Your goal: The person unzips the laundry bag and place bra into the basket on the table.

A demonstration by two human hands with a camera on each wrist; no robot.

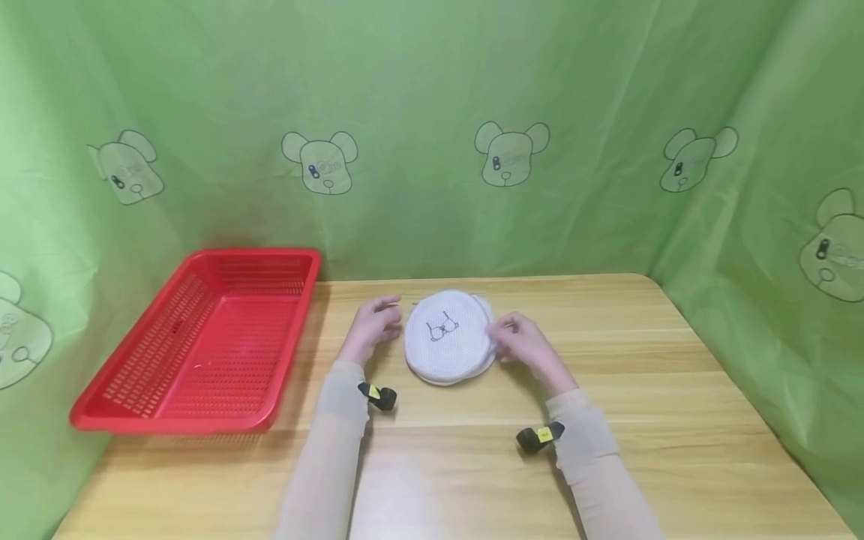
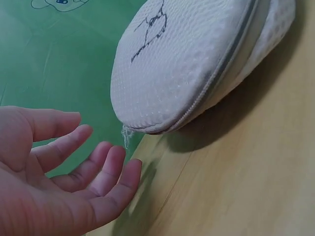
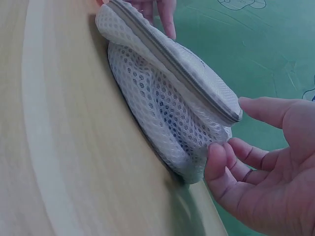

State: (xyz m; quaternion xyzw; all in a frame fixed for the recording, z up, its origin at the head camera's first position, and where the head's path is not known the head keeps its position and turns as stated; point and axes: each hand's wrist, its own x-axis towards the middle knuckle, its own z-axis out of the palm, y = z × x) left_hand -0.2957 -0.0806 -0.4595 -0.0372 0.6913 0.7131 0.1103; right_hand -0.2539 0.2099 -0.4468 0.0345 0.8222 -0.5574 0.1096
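Toward the far edge of the wooden table point(image 1: 675, 390), between the left hand point(image 1: 370, 328) and the right hand point(image 1: 529, 349), I have a round white mesh bag point(image 1: 448, 354) lying with a dark line drawing point(image 1: 443, 328) on its upper face. From where I sit, the left hand holds nothing: its fingers point(image 2: 123, 186) are apart and loosely bent, just beside the bag, and my left wrist feed gives me a tuft of loose threads point(image 2: 126, 135) hanging near them. The right hand is at the opposite edge, one digit by the grey zip point(image 3: 162, 53) along the rim, others against the slack honeycomb side point(image 3: 162, 108); I cannot tell whether they pinch the mesh or only touch it. Both beige sleeves point(image 1: 320, 465) reach in over the table, each wrist carrying a small black camera point(image 1: 387, 399). Left of the left hand I see a red basket point(image 1: 169, 426) with slotted walls, and behind everything hangs a green curtain point(image 1: 418, 67) printed with bear faces point(image 1: 327, 165).
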